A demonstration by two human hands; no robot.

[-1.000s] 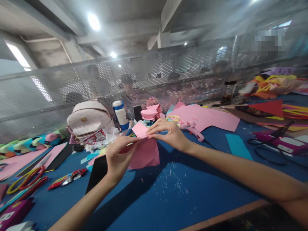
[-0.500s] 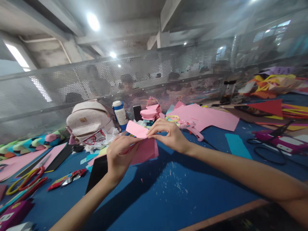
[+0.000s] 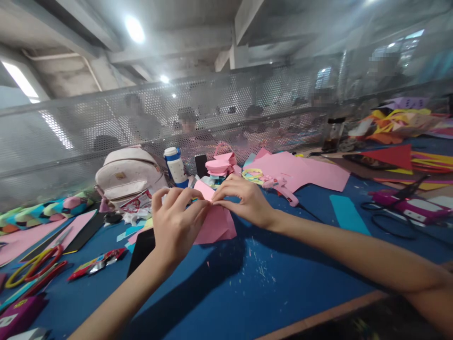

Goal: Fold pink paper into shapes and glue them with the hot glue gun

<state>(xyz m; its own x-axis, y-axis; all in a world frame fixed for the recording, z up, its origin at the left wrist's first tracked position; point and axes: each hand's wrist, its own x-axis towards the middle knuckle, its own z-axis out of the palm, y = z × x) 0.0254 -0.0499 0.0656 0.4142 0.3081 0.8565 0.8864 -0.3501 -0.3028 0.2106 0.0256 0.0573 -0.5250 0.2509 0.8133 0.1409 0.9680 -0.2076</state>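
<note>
My left hand (image 3: 180, 219) and my right hand (image 3: 246, 200) meet over the blue table, fingertips side by side. Both pinch a piece of pink paper (image 3: 204, 190), whose upper part shows between them. Below the fingers more pink paper (image 3: 216, 225) hangs or lies; I cannot tell whether it is one piece with the upper part. A pink glue gun (image 3: 283, 189) lies just right of my right hand. Behind the hands stands a folded pink paper shape (image 3: 221, 164). A black flat object (image 3: 141, 248) is partly covered by my left hand.
A white backpack (image 3: 129, 174) and a bottle (image 3: 175, 167) stand at the back left, before a perforated metal screen (image 3: 85, 123). Scissors (image 3: 42, 259) and a red wrapper (image 3: 97, 264) lie at left. Large pink sheets (image 3: 300, 170) and a purple device (image 3: 410, 208) are at right. People sit beyond the screen.
My left hand has turned over, its back and knuckles now facing up, and its fingertips have moved along to my right fingertips. Less of the upper pink paper shows. My right hand moved slightly left.
</note>
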